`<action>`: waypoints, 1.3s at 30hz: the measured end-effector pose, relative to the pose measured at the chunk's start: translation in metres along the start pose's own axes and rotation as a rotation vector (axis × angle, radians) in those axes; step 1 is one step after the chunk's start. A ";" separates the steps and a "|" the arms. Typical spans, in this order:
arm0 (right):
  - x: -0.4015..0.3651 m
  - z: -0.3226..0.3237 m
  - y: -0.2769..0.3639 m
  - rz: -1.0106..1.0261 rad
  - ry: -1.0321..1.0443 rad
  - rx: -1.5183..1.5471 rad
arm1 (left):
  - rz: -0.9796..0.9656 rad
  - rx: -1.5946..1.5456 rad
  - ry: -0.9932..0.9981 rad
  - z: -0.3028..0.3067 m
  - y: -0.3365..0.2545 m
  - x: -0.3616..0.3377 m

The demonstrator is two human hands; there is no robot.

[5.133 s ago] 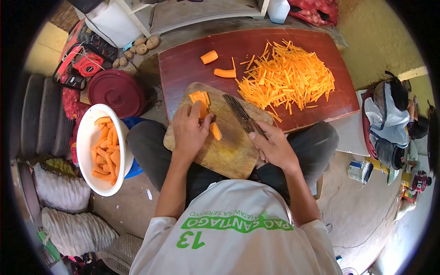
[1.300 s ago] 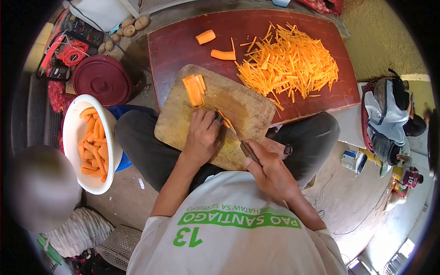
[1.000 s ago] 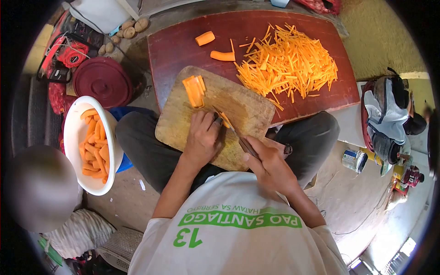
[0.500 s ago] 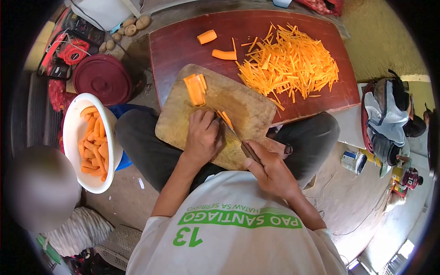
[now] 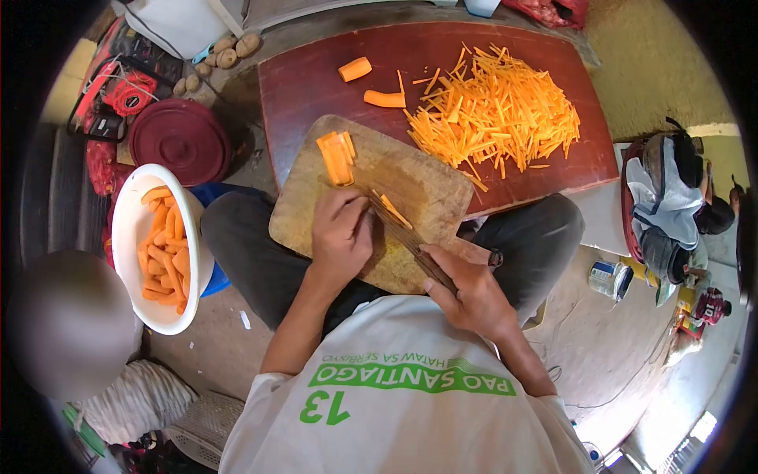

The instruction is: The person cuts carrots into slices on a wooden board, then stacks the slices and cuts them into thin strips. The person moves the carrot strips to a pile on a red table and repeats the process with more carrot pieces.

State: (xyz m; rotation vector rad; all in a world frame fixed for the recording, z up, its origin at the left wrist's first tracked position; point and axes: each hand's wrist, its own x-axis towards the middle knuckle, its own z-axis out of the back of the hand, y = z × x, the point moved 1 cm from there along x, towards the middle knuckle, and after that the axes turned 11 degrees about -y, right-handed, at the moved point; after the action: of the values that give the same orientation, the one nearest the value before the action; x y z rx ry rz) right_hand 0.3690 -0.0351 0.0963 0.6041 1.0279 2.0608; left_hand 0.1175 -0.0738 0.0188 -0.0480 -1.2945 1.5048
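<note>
My right hand (image 5: 474, 291) is wrapped round the handle of a knife (image 5: 399, 226), whose blade points up and left across the wooden cutting board (image 5: 426, 178). Beside the blade's left side, my left hand (image 5: 343, 237) rests on the board with curled fingers; whatever lies under them is hidden. A few thin carrot strips (image 5: 392, 210) lie just right of the blade. Above my left hand sits a small stack of carrot slices (image 5: 337, 158). Carrot sticks (image 5: 497, 110) form a large heap on the red table (image 5: 304, 79), along with a carrot chunk (image 5: 355, 69) and a curved carrot piece (image 5: 384, 99).
A white tub (image 5: 203, 261) of peeled carrots (image 5: 164, 249) stands at my left, with a dark red lidded bucket (image 5: 178, 141) behind it. Several potatoes (image 5: 227, 58) lie at the back left. Another person (image 5: 130, 399) is at lower left. A tin can (image 5: 609, 279) stands at right.
The knife blade has tilted flatter and turned slightly, and the strips beside it have shifted. My left hand has drawn slightly to the left from the blade.
</note>
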 end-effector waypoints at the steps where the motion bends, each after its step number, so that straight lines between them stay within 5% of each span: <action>1: -0.002 0.000 0.000 0.003 0.013 -0.035 | 0.032 -0.017 -0.049 0.002 -0.002 0.001; 5: 0.000 0.003 0.007 0.154 0.007 -0.228 | 0.221 -0.158 0.067 0.016 -0.013 0.027; 12: -0.007 -0.008 0.003 0.279 0.070 -0.462 | 0.104 0.168 0.588 0.001 -0.018 0.068; 18: -0.012 -0.004 0.008 0.225 0.057 -0.329 | -0.098 0.227 0.421 -0.002 -0.004 0.076; 25: -0.005 -0.003 -0.002 -0.226 0.123 0.235 | 0.002 0.286 0.233 0.020 0.025 0.074; 28: 0.012 0.008 -0.037 -0.226 0.109 0.277 | 0.047 0.306 0.228 0.028 0.031 0.072; 39: 0.078 0.076 -0.072 -0.392 -0.269 0.433 | 0.103 0.281 0.295 0.029 0.035 0.066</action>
State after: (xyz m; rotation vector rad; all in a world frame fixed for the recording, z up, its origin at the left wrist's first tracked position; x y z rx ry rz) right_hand 0.4020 0.0909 0.0874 0.7977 1.3188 1.3838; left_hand 0.0486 -0.0392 0.0432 -0.1500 -0.8500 1.6846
